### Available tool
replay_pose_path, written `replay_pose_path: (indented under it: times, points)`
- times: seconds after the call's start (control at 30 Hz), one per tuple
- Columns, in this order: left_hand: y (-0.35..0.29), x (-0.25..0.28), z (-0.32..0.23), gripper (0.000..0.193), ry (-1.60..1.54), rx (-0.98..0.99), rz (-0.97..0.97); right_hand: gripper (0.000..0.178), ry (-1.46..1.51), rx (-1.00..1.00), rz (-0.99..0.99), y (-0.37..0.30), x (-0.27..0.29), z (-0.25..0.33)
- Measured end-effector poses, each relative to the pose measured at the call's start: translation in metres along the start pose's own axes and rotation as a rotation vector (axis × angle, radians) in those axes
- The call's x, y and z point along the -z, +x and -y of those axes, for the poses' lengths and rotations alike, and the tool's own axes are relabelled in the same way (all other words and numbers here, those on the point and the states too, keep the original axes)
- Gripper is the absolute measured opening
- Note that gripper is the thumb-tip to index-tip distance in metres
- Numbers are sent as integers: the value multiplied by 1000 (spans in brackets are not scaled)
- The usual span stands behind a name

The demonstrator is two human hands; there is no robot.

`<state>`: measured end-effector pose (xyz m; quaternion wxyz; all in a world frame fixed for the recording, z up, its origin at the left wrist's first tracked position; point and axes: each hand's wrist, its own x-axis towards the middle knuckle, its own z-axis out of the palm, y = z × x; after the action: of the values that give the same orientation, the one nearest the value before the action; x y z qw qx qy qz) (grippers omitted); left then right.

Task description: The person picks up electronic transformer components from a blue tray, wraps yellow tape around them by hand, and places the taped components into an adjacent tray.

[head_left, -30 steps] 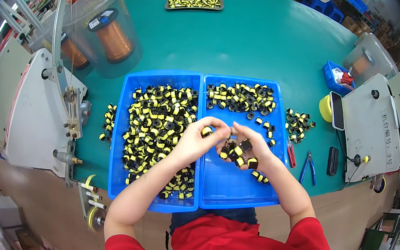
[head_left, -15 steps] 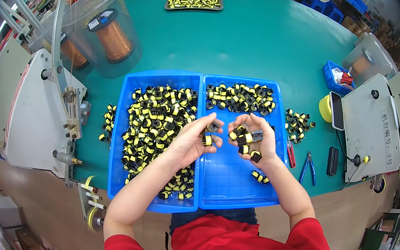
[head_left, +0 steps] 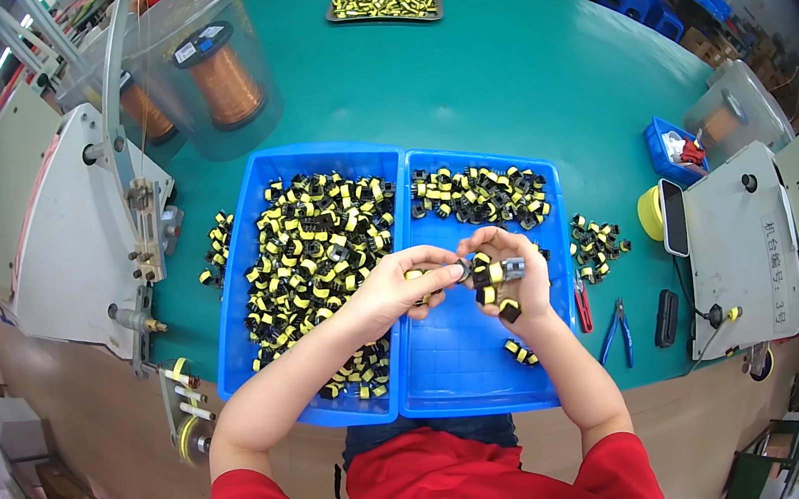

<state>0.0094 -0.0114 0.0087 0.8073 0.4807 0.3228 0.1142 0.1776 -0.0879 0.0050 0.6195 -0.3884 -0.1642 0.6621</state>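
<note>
Above the right-hand blue bin [head_left: 455,363], my two hands are close together. My left hand [head_left: 409,284] is closed, with a yellow-taped black coil bobbin [head_left: 415,274] partly hidden in its fingers. Its thumb and forefinger meet near a small dark grey part [head_left: 464,269] beside my right hand's fingertips. In the cupped palm of my right hand [head_left: 530,283] rest several yellow-taped coil bobbins [head_left: 486,295], with a grey piece [head_left: 513,269] at one of them. The left-hand blue bin [head_left: 230,342] holds a heap of similar bobbins [head_left: 319,250].
More bobbins [head_left: 478,197] lie at the right bin's far end. Pliers [head_left: 616,334], a red-handled tool [head_left: 583,306] and a black case [head_left: 666,318] lie to the right. White machines [head_left: 64,233] flank the green table [head_left: 495,55]; a tray [head_left: 386,17] of yellow parts stands far back.
My left hand has moved right toward my right hand, and its fingers have closed in, now almost touching the right fingertips. My right hand has barely moved.
</note>
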Motion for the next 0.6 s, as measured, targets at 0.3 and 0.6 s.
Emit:
replay_pose_path:
  times: [0.3,0.6]
  points:
    - [1,-3,2,33,-15,-184,72,32,551,-379,-135,18,33,-4]
    - [-3,0,-3,30,-324,-47,177,37,51,-214,-210,5,3,5]
